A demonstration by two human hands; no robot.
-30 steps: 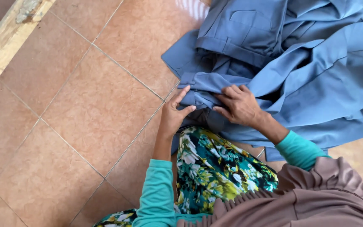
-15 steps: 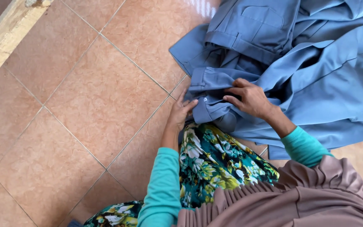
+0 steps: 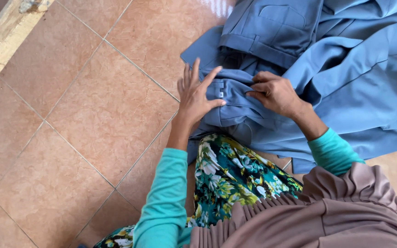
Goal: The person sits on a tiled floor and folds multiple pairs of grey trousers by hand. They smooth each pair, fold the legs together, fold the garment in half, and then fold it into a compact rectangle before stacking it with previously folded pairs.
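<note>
Mauve-brown pleated cloth (image 3: 299, 220) fills the bottom edge of the view, nearest the camera, and from under it a floral skirt (image 3: 228, 177) in green, yellow and white spreads toward the floor. Two teal sleeves (image 3: 164, 197) reach out past it, one on each side.

The left hand (image 3: 194, 94) lies with its fingers spread and straight, palm down, on the near edge of the blue-grey garment (image 3: 354, 78); the thumb points toward the other hand and presses on a folded band of the fabric. It grips nothing. The right hand (image 3: 274, 92) sits just beside it on the same fold, fingers curled and bunched around a pinch of the cloth, knuckles raised. A small pale button or stud (image 3: 221, 94) shows on the band between the two hands.

The garment lies rumpled on the tiled floor (image 3: 83, 119), directly in front of the person's knees and running up to the top right corner; a waistband and a pocket flap show on its farther part. The tiles are reddish-tan with pale grout lines. At the far top left a worn wooden beam (image 3: 3, 43) runs along the tiles at a slant.
</note>
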